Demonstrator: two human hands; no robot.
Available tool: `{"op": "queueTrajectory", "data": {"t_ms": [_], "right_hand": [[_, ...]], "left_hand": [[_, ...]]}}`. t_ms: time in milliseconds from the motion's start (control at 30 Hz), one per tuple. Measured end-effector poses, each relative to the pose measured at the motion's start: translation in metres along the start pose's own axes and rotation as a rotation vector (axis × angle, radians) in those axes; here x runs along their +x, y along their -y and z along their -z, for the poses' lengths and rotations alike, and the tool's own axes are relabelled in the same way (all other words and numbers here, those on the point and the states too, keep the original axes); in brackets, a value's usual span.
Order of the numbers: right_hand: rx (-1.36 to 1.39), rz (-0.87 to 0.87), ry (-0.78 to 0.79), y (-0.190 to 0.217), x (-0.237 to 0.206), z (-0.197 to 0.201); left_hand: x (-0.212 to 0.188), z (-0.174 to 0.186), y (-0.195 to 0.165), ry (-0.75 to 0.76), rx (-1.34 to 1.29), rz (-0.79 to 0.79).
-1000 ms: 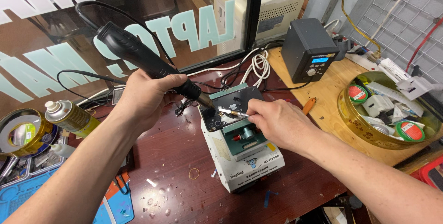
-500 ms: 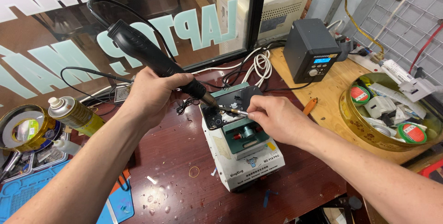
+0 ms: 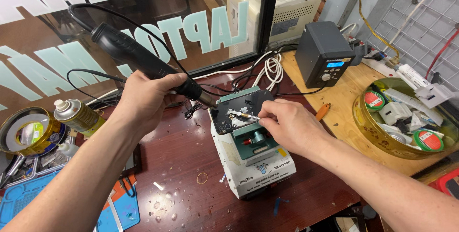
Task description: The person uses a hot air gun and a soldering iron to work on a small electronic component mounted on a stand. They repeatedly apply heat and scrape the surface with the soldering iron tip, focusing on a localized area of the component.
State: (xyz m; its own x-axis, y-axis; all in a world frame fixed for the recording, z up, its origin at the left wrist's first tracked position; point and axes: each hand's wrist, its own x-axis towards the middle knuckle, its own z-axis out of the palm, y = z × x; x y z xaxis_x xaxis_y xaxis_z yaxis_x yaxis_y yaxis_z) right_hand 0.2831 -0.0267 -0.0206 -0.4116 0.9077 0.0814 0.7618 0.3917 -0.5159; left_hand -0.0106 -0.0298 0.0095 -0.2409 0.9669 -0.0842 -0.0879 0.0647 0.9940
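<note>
I see the big window sign with pale letters behind the counter. My left hand is wrapped tight around the black hot-air wand, its tip aimed at the dark board on the white machine in the middle. My right hand pinches thin tweezers on that board. I think the job is half done; the part looks not lifted yet. A round gold tin sits at the right edge, a yellow spray can at the left.
</note>
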Motion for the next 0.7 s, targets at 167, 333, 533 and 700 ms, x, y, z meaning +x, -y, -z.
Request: {"op": "queueTrajectory", "data": {"t_ms": [167,333,533,700], "right_hand": [[-0.069,-0.030,0.016,0.012,-0.006,-0.004],[-0.070,-0.042,-0.011,0.017,-0.009,-0.014],[-0.056,0.008,-0.039,0.011,-0.006,-0.014],[-0.099,-0.004,0.003,0.003,-0.003,-0.015]], "left_hand": [[-0.005,-0.001,0.000,-0.003,0.015,0.056],[-0.005,-0.005,-0.002,0.036,0.045,0.061],[-0.001,-0.009,-0.001,0.044,0.079,0.079],[0.001,-0.012,0.001,0.059,0.129,0.133]]}}
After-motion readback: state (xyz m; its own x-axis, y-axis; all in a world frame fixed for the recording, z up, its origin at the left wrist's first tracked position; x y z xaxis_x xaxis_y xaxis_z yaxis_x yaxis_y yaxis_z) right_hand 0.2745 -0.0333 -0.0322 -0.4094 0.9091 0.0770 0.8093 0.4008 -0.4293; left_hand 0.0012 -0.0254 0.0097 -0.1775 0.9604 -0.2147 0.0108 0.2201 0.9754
